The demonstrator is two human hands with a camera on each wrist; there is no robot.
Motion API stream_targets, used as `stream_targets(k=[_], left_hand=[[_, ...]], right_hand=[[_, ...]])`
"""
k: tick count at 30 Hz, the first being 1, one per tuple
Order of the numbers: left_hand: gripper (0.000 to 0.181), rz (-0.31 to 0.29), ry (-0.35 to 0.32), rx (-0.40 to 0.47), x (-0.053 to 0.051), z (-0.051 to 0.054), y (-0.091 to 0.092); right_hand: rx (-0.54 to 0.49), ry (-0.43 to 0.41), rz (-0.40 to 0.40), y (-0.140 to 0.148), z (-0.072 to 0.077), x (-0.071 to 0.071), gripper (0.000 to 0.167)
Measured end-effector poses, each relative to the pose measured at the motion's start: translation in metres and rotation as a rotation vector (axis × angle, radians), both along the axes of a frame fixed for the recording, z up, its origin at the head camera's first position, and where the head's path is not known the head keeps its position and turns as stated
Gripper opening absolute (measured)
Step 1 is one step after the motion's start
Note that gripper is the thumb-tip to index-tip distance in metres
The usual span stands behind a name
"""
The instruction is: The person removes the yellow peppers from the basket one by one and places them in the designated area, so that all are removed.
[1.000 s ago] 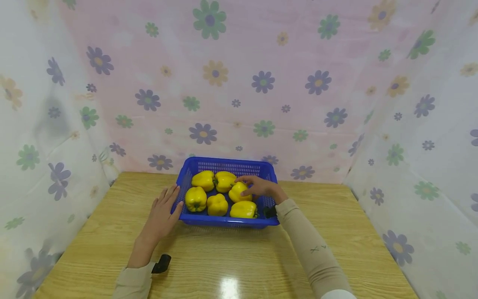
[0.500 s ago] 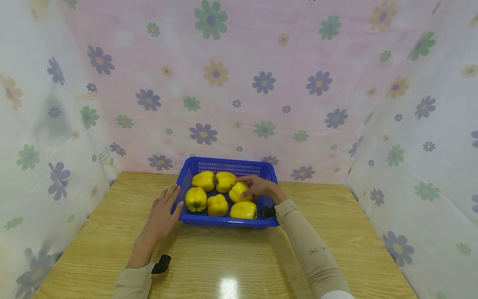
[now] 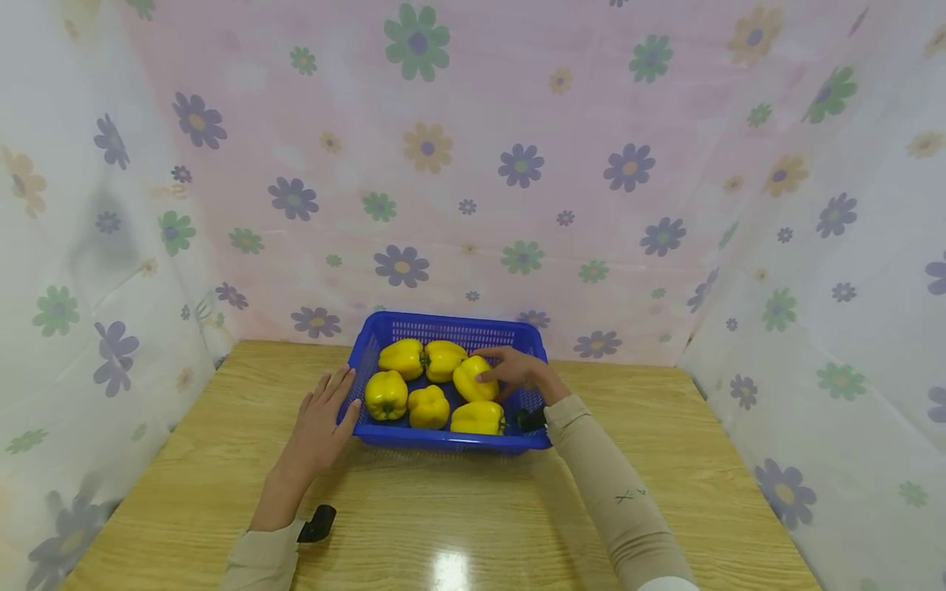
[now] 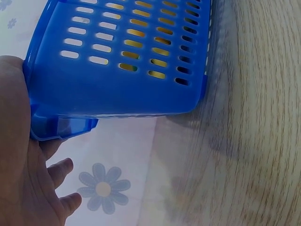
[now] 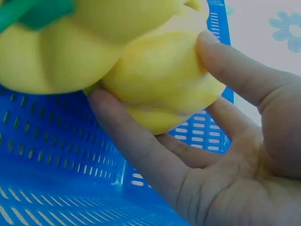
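A blue plastic basket [image 3: 458, 441] with slotted walls holds several yellow bell peppers. In its right part, my right hand [image 3: 519, 369] grips one yellow bell pepper [image 3: 471, 379], with the thumb on the near side and the fingers round the far side. The right wrist view shows the fingers and thumb about that bell pepper [image 5: 162, 70], partly behind a nearer pepper [image 5: 51, 61]. My left hand [image 3: 316, 435] rests against the basket's left rim with its fingers extended. From the left wrist, the palm [image 4: 19, 179] touches the basket's rim [image 4: 29, 61].
Other bell peppers lie close by: one in front [image 3: 476, 419], one at front middle [image 3: 429, 408], one at left [image 3: 387, 396] and two along the back. The basket stands on a wood-grain table [image 3: 414, 509], near a flower-patterned cloth backdrop [image 3: 473, 205].
The gripped bell pepper has tilted and shifted slightly within the right hand. The front right pepper has moved a little left. My left hand stays at the rim.
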State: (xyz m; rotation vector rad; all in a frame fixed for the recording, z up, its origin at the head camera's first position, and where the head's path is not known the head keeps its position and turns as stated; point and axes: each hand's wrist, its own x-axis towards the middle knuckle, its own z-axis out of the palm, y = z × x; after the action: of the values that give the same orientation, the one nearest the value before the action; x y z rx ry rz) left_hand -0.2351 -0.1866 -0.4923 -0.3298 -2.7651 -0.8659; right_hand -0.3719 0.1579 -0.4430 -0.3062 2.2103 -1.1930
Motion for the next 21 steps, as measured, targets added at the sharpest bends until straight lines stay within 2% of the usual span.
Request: stream_targets(k=[10, 21], left_hand=[[0.058, -0.002, -0.011, 0.003, 0.001, -0.001, -0.001], [0.058, 0.003, 0.01, -0.023, 0.001, 0.001, -0.001]], right_hand=[[-0.058, -0.049, -0.065, 0.001, 0.001, 0.001, 0.064], [-0.118, -0.018, -0.05, 0.003, 0.023, 0.011, 0.066]])
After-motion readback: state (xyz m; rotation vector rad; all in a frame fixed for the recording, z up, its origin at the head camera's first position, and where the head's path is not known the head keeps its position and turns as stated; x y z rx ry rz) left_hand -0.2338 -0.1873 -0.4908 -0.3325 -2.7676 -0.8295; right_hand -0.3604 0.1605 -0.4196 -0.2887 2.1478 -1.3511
